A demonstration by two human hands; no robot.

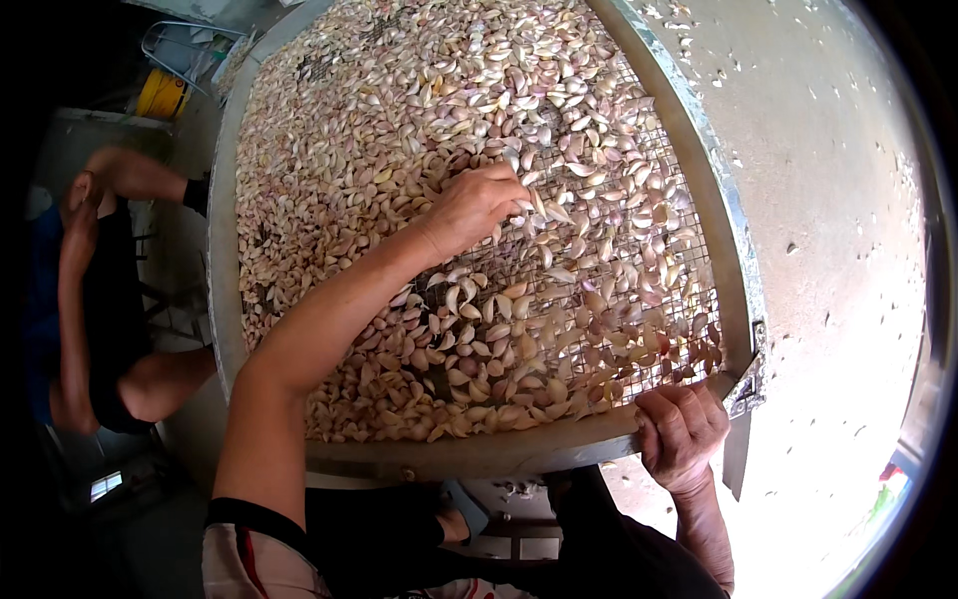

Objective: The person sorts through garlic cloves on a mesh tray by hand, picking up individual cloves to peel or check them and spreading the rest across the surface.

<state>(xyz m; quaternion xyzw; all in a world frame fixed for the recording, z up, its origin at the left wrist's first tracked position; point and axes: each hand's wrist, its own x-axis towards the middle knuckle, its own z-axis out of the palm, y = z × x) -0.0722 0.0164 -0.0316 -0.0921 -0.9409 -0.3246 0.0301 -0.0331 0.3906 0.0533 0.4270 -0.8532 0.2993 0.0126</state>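
Observation:
A wide layer of loose garlic cloves point(397, 150) lies on a wire mesh screen point(662, 161) set in a wooden frame point(479, 453). Over the middle of the screen, my left hand point(483, 202) has its fingers curled in a pinch around a pale garlic clove point(522, 206). More cloves touch or lie just beyond these fingertips; the finger undersides are hidden. At the near right corner, my right hand point(681, 434) grips the frame's rim, its thumb on the near side and fingers folded over the top. Bare mesh shows between cloves near both hands.
At the left sits another person point(105, 299), knees close to the frame. A yellow bucket point(163, 95) stands behind at the far left. A metal bracket point(748, 382) joins the frame's near right corner. Scattered bits lie on the concrete floor point(808, 187) at right.

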